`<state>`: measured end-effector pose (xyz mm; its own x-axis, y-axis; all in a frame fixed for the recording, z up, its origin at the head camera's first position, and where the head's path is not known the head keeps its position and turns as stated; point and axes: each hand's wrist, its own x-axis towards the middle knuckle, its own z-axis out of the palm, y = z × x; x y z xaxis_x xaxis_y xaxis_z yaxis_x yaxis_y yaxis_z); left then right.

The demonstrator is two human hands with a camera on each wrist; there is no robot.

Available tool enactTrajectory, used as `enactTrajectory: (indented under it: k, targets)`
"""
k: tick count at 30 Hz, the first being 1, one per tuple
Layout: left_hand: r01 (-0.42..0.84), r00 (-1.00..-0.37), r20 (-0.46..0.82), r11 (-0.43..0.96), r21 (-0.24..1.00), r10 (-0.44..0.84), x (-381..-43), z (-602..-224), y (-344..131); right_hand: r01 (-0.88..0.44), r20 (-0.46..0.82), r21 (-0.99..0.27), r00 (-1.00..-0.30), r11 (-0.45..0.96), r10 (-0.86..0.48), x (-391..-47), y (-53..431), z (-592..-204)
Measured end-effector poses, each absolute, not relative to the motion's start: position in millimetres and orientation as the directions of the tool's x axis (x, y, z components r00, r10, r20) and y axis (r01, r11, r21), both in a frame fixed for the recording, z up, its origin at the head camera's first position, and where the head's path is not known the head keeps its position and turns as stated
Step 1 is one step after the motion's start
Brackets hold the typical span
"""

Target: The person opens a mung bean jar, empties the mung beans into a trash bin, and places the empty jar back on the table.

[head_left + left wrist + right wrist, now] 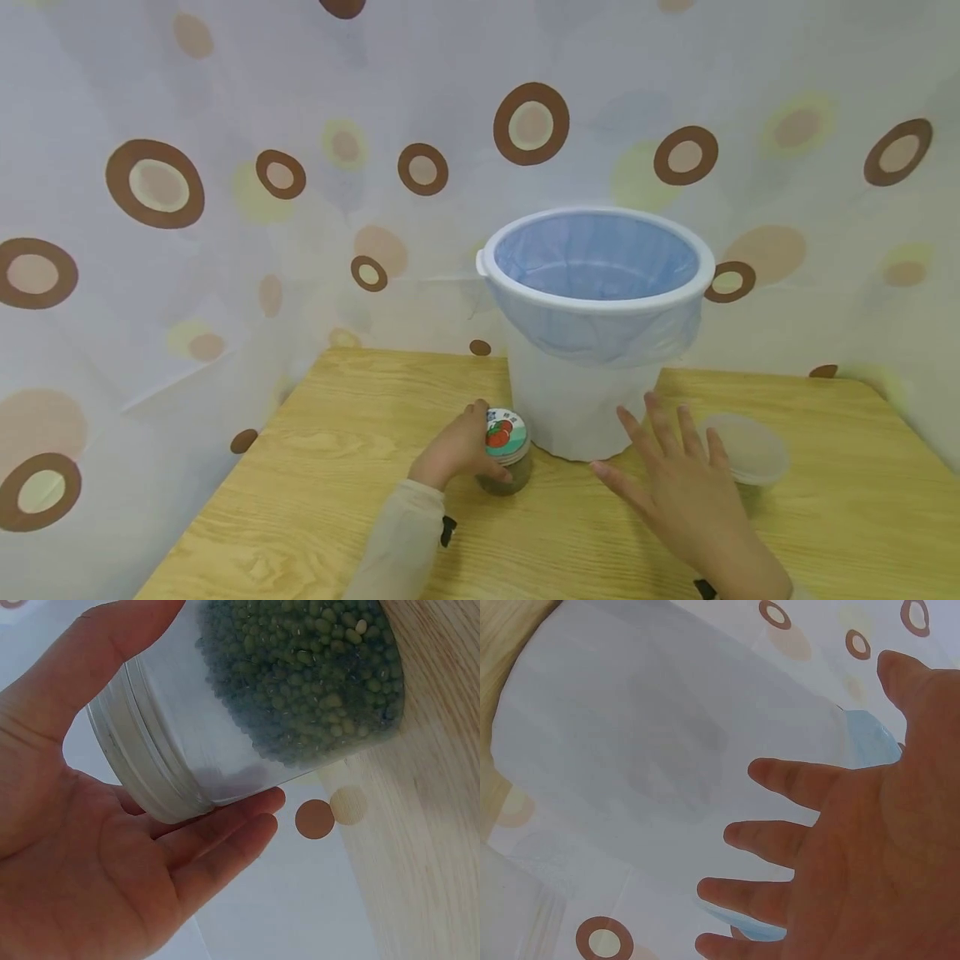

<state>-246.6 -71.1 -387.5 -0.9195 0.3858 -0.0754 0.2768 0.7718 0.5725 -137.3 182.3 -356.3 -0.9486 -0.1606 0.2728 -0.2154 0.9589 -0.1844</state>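
My left hand point(459, 450) holds a clear jar point(519, 477) standing on the table, thumb on one side and fingers on the other. The jar's lid point(507, 433) bears a picture of red tomatoes. In the left wrist view, small green beans point(300, 675), like mung beans, fill its lower part. My right hand point(686, 496) hovers with fingers spread in front of a white bucket point(585, 408), holding nothing. A thin blue plastic bag point(600, 250) lines the bucket and folds over its outside under the white rim.
Right of the bucket stands a round container with a translucent lid point(750, 450), partly behind my right hand. The wooden table point(337, 467) meets a wall covering point(450, 83) printed with brown and beige circles behind and at the left.
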Motion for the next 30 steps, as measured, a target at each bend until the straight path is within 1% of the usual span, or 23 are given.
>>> enactTrajectory:
  k: [10,21,27,30]
  targets:
    - [0.323,-0.913,-0.023,0.759,0.565,0.406,-249,-388,-71,-0.209,0.288,-0.187,-0.946,0.960,-0.150,-135,181,-352]
    - [0.419,-0.866,0.018,0.706,0.571,0.499,-241,-385,-70,-0.218,0.314,-0.209,-0.938,0.953,-0.146,-130,181,-357]
    - [0.453,-0.840,0.024,0.678,0.579,0.542,-236,-378,-69,-0.219,0.315,-0.218,-0.938,0.951,-0.143,-128,182,-353]
    - [0.451,-0.835,0.017,0.667,0.594,0.549,-234,-373,-68,-0.223,0.317,-0.226,-0.937,0.948,-0.145,-127,182,-351]
